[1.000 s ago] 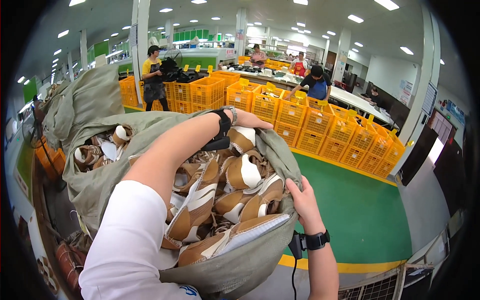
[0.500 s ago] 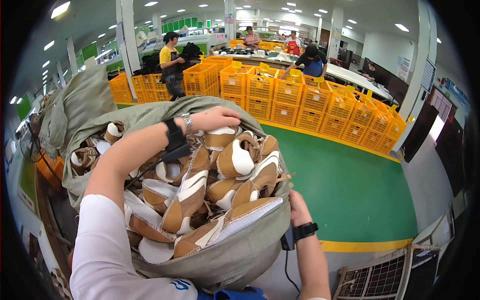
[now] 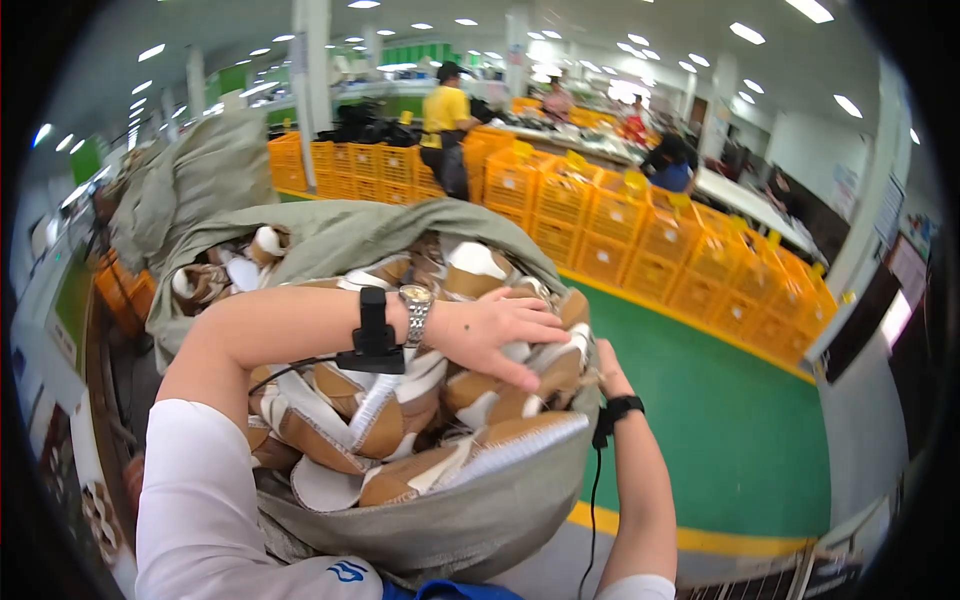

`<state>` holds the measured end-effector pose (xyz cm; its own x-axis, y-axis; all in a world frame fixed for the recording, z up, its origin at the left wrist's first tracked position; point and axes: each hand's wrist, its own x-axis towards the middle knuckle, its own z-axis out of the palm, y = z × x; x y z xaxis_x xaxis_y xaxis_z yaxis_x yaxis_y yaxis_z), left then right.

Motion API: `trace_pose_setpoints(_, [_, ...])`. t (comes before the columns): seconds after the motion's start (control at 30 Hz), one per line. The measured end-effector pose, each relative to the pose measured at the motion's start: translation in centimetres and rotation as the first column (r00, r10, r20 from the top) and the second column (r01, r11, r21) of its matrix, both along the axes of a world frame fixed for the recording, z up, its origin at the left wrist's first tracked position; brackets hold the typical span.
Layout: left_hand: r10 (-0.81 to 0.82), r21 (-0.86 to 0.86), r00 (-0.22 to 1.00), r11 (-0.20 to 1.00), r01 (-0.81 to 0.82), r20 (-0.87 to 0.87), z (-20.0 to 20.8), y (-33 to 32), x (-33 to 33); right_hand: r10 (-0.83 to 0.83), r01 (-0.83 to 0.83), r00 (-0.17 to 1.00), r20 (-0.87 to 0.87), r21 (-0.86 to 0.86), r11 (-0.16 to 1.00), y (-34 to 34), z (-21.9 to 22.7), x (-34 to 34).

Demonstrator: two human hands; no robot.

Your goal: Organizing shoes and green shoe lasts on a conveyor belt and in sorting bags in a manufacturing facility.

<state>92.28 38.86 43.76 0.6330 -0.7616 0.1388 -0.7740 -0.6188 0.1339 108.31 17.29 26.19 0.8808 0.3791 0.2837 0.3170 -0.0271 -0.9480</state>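
A grey-green woven sack stands in front of me, filled with brown and white shoe uppers that have pale stitched edges. My left hand reaches across the pile from the left, open, with fingers spread over the uppers near the sack's right side. Its palm faces down and hides the uppers beneath it. At the right rim, my right hand is closed on the sack's edge, with its fingertips partly hidden. Both wrists wear black straps with small devices, and the left also has a metal watch.
Stacked orange crates form a long row beyond a green floor. Another full sack stands at the far left. A person in yellow and other workers are behind the crates. A metal grid rack lies at lower right.
My left hand has moved right and nearer, from the sack's far side onto the uppers, its fingers now spread. My right hand has slid up along the rim. The view has turned left.
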Motion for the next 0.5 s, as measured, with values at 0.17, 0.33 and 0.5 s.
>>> trace_pose_setpoints(0.17, [0.56, -0.353, 0.799, 0.718, -0.6, -0.219, 1.3, 14.2, 3.5, 0.137, -0.194, 0.956, -0.261, -0.206, 0.959, 0.4, 0.3, 7.0])
trace_pose_setpoints(0.33, [0.799, 0.077, 0.601, 0.598, -0.798, 0.025, -2.2, 23.9, 4.9, 0.312, -0.242, 0.765, -0.564, 0.197, 0.95, 1.2, 5.1, 9.0])
trace_pose_setpoints(0.5, [0.916, 0.398, 0.391, 0.325, -0.858, 0.094, -0.8, 25.3, 8.6, 0.43, -0.513, 0.843, -0.323, -0.245, 0.823, 6.1, 12.0, 6.3])
